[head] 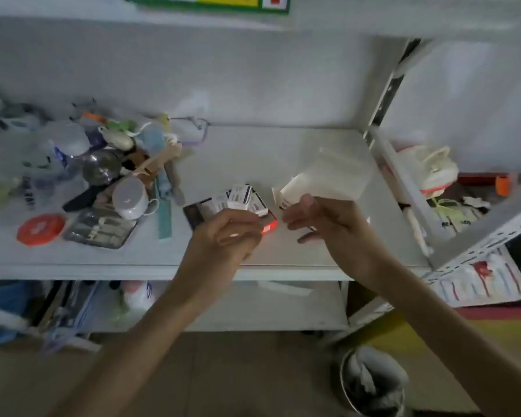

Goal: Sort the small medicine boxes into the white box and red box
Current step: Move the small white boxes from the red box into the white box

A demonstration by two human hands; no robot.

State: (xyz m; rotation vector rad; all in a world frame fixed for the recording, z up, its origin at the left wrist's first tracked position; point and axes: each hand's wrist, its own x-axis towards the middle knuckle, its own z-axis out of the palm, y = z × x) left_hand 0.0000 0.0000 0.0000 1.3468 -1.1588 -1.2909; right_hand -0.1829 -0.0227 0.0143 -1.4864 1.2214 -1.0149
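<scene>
Several small white-and-blue medicine boxes (242,197) are piled in a flat red box (269,227) with a dark inside, at the middle of the shelf. My left hand (227,239) curls over the red box's near edge and grips it. Just to the right, a white box (294,188) is tilted up with an open flap. My right hand (328,227) holds the white box's lower end, thumb on top and fingers spread beneath. The frame is blurred, so the boxes' lettering is unreadable.
A clear plastic container (345,168) stands behind the white box. Clutter fills the shelf's left side: a white mug (130,200), a red lid (40,229), a metal tool case (101,228). A metal shelf post (388,94) rises at the right. A bin (373,383) sits on the floor.
</scene>
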